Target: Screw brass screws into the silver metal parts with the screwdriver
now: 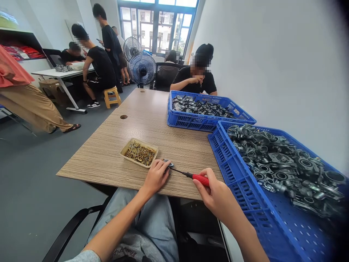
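Observation:
My left hand [156, 177] is closed over a small dark metal part [171, 165] on the table, most of it hidden under the fingers. In my right hand [218, 193] is a screwdriver [201, 179] with a red handle and black collar, lying nearly level. Its thin shaft points left and the tip meets the metal part by my left fingertips; the exact contact point is too small to make out. Just beyond my left hand stands a shallow beige tray [127, 157] filled with small brass-coloured screws [139, 153].
A large blue crate [240, 189] of metal castings [280, 160] flanks my right arm. Behind it stands another blue crate [191, 123] of similar parts. A person [180, 80] sits across the wood-grain table [98, 156]. Fans [142, 69] and other people are farther back.

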The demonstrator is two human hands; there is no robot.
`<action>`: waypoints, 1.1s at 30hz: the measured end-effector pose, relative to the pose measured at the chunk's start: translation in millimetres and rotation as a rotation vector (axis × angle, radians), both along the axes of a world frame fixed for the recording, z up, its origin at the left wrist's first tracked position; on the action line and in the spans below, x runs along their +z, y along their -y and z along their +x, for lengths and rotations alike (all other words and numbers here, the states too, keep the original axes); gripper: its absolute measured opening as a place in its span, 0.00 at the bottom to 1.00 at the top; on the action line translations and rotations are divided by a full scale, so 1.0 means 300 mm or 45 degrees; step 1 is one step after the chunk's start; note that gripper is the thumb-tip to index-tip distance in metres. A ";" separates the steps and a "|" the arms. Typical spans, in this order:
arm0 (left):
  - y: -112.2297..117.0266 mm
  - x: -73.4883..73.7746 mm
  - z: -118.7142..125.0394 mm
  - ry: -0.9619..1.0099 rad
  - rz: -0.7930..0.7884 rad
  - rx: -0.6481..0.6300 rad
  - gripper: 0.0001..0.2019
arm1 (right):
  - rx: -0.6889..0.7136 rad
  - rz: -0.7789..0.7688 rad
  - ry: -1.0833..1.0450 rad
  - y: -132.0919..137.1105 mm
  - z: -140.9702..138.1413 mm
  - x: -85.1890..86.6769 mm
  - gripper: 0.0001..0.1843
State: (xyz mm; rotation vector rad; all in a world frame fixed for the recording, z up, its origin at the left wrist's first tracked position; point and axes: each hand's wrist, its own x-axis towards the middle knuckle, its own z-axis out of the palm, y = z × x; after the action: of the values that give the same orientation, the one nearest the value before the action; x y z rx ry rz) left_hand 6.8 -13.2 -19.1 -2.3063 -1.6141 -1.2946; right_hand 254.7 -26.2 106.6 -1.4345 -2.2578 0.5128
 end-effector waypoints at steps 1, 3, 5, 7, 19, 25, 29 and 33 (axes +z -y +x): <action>0.000 0.000 0.000 0.000 -0.001 0.001 0.23 | 0.027 0.001 -0.016 0.003 -0.002 -0.001 0.11; -0.001 -0.001 0.001 -0.004 0.003 0.005 0.23 | 0.074 -0.012 -0.046 0.006 -0.005 -0.004 0.10; -0.002 -0.001 0.002 -0.006 0.015 0.013 0.22 | 0.091 -0.029 -0.065 0.005 -0.006 -0.005 0.10; -0.002 0.000 0.003 -0.005 0.023 0.017 0.22 | 0.055 -0.031 -0.063 0.002 -0.005 0.000 0.11; 0.000 -0.001 0.001 -0.002 -0.007 0.008 0.22 | 0.017 -0.039 -0.057 0.004 -0.011 -0.001 0.12; 0.001 0.004 0.002 0.012 0.004 0.016 0.22 | -0.050 -0.051 -0.037 -0.007 -0.004 0.007 0.13; 0.000 0.003 0.003 0.011 0.015 0.014 0.21 | -0.047 -0.063 -0.067 -0.006 -0.008 0.013 0.12; 0.000 0.000 0.002 0.013 0.002 0.013 0.21 | -0.040 -0.077 -0.080 -0.003 -0.013 0.017 0.12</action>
State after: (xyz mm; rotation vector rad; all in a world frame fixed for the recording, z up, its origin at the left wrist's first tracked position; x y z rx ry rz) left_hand 7.3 -13.1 -19.0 -2.2916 -1.6252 -1.3072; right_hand 250.6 -25.4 111.8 -1.4599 -2.1848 0.6121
